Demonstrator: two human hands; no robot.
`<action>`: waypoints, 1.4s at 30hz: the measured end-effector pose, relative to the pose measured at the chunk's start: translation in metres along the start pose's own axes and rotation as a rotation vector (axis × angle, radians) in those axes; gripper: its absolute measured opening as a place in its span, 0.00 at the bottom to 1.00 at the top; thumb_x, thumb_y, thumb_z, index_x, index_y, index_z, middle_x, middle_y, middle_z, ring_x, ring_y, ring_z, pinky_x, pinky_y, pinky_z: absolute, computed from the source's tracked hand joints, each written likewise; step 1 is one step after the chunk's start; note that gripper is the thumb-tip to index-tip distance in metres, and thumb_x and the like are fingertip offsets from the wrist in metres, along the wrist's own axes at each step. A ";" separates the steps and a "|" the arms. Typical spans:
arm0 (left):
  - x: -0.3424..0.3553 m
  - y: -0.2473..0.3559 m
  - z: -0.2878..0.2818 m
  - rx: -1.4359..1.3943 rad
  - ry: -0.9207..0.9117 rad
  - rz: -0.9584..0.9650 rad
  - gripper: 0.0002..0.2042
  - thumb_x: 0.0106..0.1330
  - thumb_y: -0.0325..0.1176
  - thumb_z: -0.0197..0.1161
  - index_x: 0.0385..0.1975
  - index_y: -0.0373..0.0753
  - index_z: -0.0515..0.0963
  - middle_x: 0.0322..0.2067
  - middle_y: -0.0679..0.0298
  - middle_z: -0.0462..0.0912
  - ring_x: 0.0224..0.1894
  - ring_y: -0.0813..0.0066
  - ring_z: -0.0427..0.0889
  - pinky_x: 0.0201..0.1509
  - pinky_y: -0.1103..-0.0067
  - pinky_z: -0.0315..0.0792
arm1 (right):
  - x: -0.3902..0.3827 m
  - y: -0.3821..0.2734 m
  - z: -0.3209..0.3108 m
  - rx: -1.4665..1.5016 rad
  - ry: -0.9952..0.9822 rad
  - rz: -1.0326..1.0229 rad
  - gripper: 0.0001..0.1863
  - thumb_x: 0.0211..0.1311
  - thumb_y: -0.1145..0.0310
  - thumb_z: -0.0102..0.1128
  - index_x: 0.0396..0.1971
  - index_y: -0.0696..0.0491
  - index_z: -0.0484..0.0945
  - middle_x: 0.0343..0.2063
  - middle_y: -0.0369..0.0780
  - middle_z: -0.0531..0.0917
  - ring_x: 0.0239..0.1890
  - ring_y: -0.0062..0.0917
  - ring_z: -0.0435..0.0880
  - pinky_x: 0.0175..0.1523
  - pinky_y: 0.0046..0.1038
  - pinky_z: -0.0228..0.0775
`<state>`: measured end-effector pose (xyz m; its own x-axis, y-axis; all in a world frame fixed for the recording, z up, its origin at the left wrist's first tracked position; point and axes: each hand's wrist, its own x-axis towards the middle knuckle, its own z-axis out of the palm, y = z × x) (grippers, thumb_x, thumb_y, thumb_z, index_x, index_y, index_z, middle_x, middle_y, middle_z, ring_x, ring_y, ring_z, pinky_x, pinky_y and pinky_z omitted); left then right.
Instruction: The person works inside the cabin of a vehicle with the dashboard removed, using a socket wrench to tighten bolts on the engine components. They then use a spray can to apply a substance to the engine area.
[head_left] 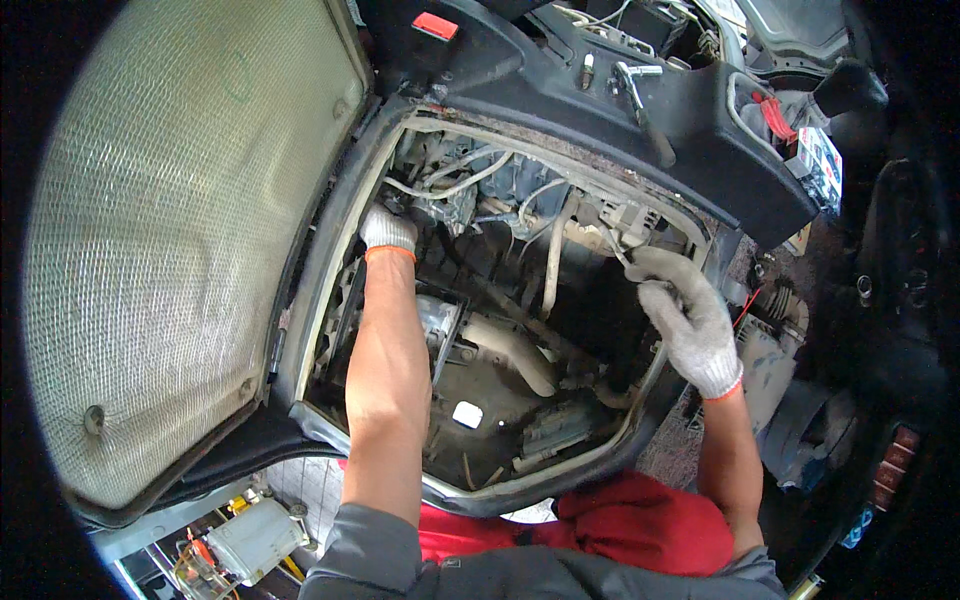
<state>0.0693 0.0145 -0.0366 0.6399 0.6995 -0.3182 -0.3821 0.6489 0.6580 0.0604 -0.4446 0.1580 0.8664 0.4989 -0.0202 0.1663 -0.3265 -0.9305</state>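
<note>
An open engine compartment lies in front of me, its hatch lifted to the left. My left hand, in a light knit glove with an orange cuff, reaches into its far left part beside pale hoses. The fingers go down among the dark parts and are hidden. At the right side of the opening, my right hand, gloved the same way, has its fingers curled and closed at the tip of a thin grey cable. This cable runs up to a light-coloured engine part.
The raised hatch with its quilted lining stands at left. A spark plug and a ratchet wrench lie on the black console beyond the opening. Farther right are red-handled pliers, a small box and a ribbed air hose.
</note>
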 end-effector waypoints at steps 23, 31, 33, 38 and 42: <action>0.012 0.006 -0.039 0.044 0.159 -0.188 0.08 0.79 0.34 0.64 0.52 0.43 0.83 0.48 0.63 0.87 0.49 0.66 0.83 0.61 0.62 0.75 | -0.107 0.107 -0.076 -0.009 0.638 0.220 0.23 0.84 0.62 0.58 0.66 0.63 0.77 0.59 0.42 0.83 0.63 0.29 0.81 0.73 0.32 0.69; 0.057 0.017 -0.105 0.674 -0.038 0.136 0.15 0.76 0.30 0.64 0.60 0.39 0.80 0.55 0.60 0.87 0.59 0.62 0.82 0.74 0.69 0.71 | -0.094 0.110 -0.060 -0.034 0.613 0.241 0.23 0.83 0.59 0.57 0.64 0.62 0.78 0.61 0.43 0.82 0.64 0.29 0.80 0.72 0.33 0.69; 0.038 0.003 -0.099 1.454 -0.105 0.413 0.14 0.76 0.28 0.60 0.59 0.38 0.80 0.54 0.58 0.88 0.58 0.59 0.84 0.74 0.71 0.71 | -0.099 0.121 -0.062 -0.095 0.632 0.251 0.23 0.84 0.60 0.56 0.64 0.62 0.78 0.61 0.43 0.82 0.64 0.29 0.80 0.72 0.33 0.69; -0.016 0.015 -0.035 0.805 -0.188 0.263 0.20 0.77 0.41 0.60 0.64 0.40 0.78 0.62 0.57 0.85 0.65 0.58 0.81 0.74 0.67 0.72 | -0.110 0.137 -0.073 -0.132 0.603 0.272 0.23 0.84 0.61 0.55 0.66 0.62 0.77 0.63 0.45 0.81 0.67 0.32 0.80 0.74 0.35 0.69; -0.026 0.024 -0.012 -0.016 -0.246 -0.027 0.26 0.80 0.54 0.58 0.69 0.44 0.78 0.68 0.61 0.81 0.69 0.61 0.78 0.76 0.61 0.71 | -0.112 0.140 -0.069 -0.047 0.620 0.281 0.24 0.84 0.61 0.54 0.67 0.62 0.76 0.65 0.46 0.80 0.70 0.35 0.78 0.75 0.37 0.69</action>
<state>0.0352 0.0153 -0.0204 0.7922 0.5891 -0.1590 -0.3715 0.6724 0.6402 0.0193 -0.6017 0.0551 0.9870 -0.1572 -0.0323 -0.0961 -0.4181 -0.9033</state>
